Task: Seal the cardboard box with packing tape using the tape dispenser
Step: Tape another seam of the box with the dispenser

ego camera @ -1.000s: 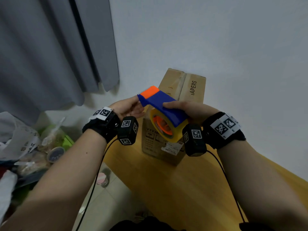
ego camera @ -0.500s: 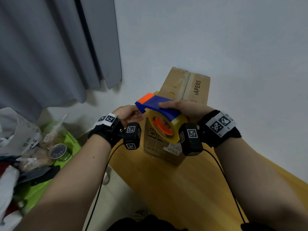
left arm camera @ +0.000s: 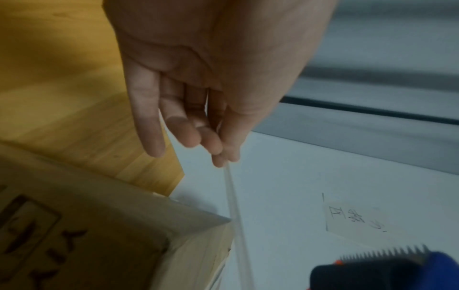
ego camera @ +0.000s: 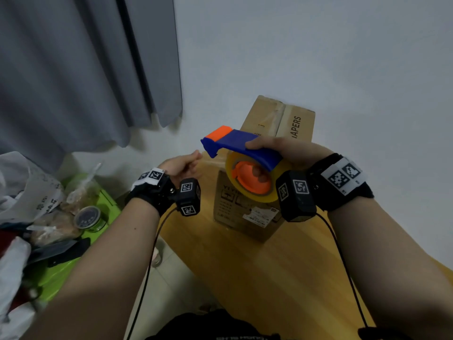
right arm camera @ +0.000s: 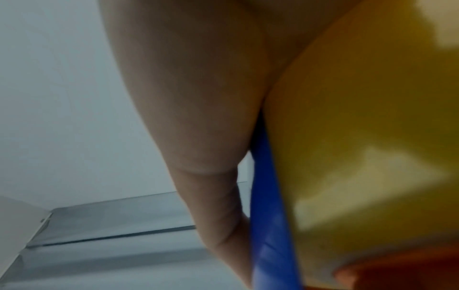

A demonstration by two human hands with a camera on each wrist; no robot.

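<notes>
Our left hand has drawn back from the tape dispenser, its thumb and fingertips pinching a clear tape strip pulled from the roll. We grip the dispenser in our right hand, above the cardboard box on the wooden table.

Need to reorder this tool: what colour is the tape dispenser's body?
Blue, with an orange tip and hub; the tape dispenser shows best in the head view.
</notes>
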